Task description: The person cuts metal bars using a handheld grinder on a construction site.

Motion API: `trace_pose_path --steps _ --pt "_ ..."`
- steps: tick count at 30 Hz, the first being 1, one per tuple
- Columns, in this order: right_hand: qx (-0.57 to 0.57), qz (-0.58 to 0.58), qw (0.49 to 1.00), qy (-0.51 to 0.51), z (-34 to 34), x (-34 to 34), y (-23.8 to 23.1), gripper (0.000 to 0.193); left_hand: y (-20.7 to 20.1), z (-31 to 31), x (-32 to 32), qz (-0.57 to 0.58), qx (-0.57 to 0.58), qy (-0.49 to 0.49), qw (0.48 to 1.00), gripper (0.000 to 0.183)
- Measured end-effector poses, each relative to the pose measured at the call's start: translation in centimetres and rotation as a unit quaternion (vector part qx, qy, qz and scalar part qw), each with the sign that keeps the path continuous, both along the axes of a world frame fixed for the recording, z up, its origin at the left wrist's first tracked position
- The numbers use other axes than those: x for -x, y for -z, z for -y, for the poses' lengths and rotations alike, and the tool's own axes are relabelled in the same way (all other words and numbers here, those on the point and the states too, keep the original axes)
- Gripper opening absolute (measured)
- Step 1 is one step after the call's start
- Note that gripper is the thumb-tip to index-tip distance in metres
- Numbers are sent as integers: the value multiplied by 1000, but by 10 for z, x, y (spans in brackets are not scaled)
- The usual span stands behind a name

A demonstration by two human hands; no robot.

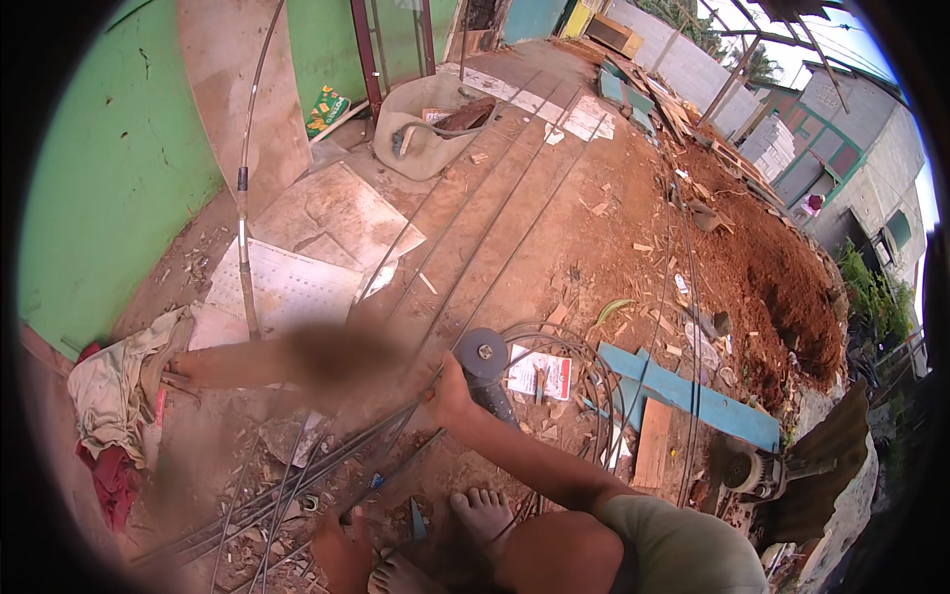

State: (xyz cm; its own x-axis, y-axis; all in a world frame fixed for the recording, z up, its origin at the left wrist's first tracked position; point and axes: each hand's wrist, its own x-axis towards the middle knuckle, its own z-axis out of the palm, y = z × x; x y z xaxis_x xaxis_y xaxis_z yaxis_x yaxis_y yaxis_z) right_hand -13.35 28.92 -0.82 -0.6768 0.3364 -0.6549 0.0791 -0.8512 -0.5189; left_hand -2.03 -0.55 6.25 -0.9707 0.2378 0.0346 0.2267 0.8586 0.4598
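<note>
The angle grinder (487, 368), a dark tool with a round grey disc head, sits low over the dirt floor (554, 228) near the middle of the view, gripped by the right hand (450, 391), whose fingers are wrapped closed around its body just below the disc; the right forearm runs down to the lower right, past a bent knee; the left hand (336, 354) is badly blurred, stretched out from the left just beside the grinder, and I cannot tell whether it is open or closed, nor what it touches; thin steel rods (297, 485) lie in a bundle on the floor, passing under both hands and running up and away toward the far end; two bare feet (475, 515) stand on the rods below the grinder; a coil of wire (574, 376) lies just right of the grinder; further back a pale sack-like tub (421, 134) rests open against the green wall (109, 188), holding a reddish-brown piece and some scraps; crumpled cloths (119, 396) lie at the left; a blue plank (693, 396) lies at the right
</note>
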Motion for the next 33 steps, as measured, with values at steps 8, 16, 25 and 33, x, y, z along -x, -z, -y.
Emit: trace_pose_path --steps 8,16,25,33 --pt "-18 88 995 34 -7 -1 -45 26 53 10 -10 52 11 -26 998 32" --pt "-52 43 998 -14 -5 4 -45 28 52 12 -5 21 -7 -39 999 33" --pt "-73 65 994 -41 16 -12 -51 29 79 17 -31 33 -14 -69 997 42" --pt "-28 36 996 -71 3 5 -35 19 53 4 -18 19 -5 -71 997 44"
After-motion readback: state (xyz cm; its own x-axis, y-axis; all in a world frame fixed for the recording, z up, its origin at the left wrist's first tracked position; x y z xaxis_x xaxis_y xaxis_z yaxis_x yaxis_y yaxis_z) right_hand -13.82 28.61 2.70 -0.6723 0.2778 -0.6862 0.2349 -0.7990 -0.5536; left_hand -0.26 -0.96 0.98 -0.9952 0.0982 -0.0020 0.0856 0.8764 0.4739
